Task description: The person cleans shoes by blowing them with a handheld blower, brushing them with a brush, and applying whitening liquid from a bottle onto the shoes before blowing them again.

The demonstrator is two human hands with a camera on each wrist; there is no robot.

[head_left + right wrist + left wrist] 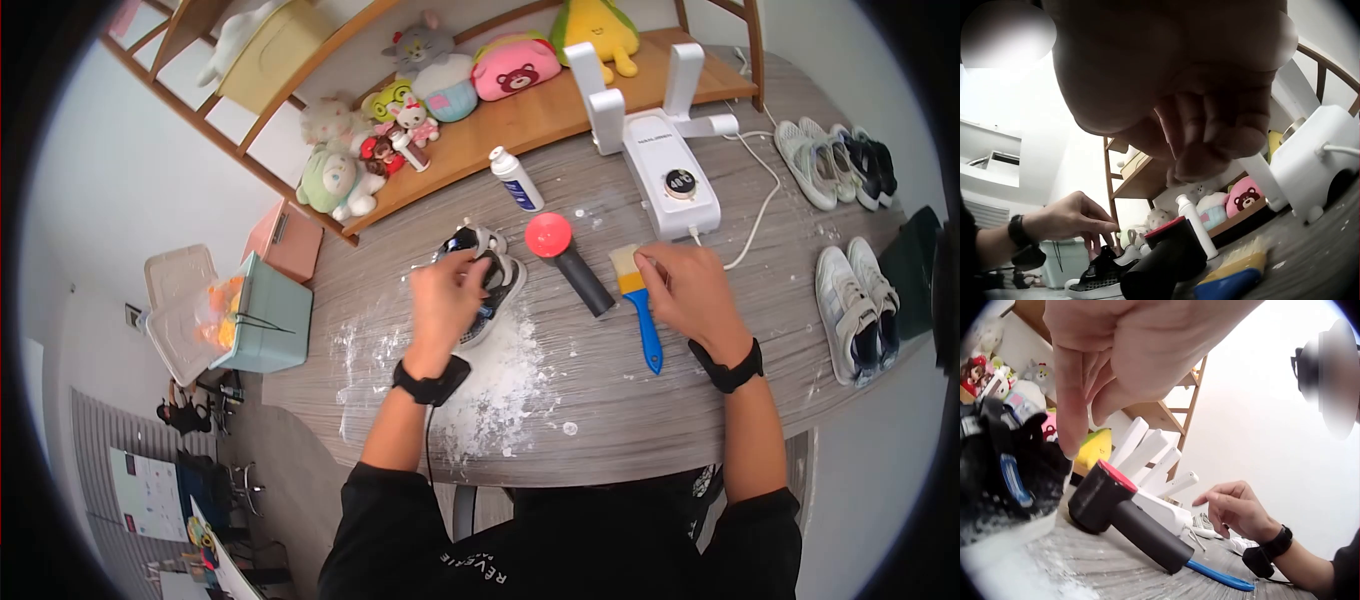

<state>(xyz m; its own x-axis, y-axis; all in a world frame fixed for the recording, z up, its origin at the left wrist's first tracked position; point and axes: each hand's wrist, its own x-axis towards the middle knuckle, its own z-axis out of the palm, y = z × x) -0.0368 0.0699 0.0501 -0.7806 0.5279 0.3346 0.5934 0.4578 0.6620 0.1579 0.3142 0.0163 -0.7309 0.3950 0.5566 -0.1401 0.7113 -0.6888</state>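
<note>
My left hand (pixel 445 305) is over a small black-and-grey shoe (pixel 502 288) on the table, fingers pointing down. In the left wrist view, a fingertip is right at the edge of the shoe (pixel 997 487), which has a strap with a blue patch. White powder lies around its sole. My right hand (pixel 690 290) hovers over a paintbrush (pixel 641 320) with a blue handle and pale bristles. Its fingers are loosely bent, and the brush lies on the table below them in the right wrist view. Between the hands lies a black hair-dryer-shaped device (pixel 582 282) with a red round end.
Behind stand a white bottle (pixel 517 182) and a white shoe dryer (pixel 650 150) with upright arms and a cable. Pairs of shoes (pixel 845 300) line the right side. Plush toys fill a wooden shelf (pixel 480 135) at the back. A teal bin (pixel 280 325) stands at left.
</note>
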